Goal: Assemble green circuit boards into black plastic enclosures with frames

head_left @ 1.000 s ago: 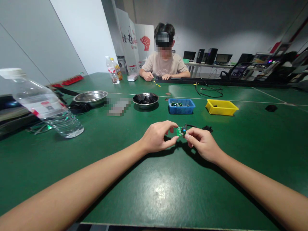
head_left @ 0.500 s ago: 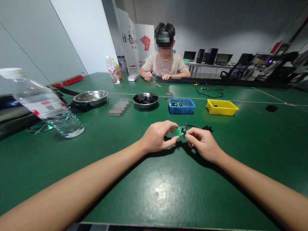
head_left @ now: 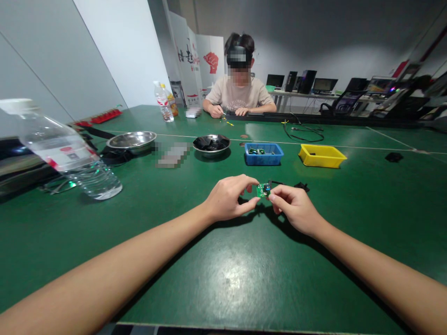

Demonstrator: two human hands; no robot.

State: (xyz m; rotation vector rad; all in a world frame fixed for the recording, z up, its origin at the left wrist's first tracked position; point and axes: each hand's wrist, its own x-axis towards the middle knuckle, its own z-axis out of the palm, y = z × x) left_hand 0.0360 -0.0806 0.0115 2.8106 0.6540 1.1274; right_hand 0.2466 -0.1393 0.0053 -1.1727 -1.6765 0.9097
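A small green circuit board with dark and blue parts on it is held up a little above the green table. My left hand grips its left edge between thumb and index finger. At the board's right side, my right hand pinches it with thumb and fingertips, which cover that end. Just beyond my right hand, a black plastic piece lies on the table, and a thin dark strip shows beside it.
Behind my hands stand a blue bin with circuit boards, a yellow bin and a metal bowl of black pieces. A large bottle leans at left, near a metal dish. Opposite sits a person with hands on the table.
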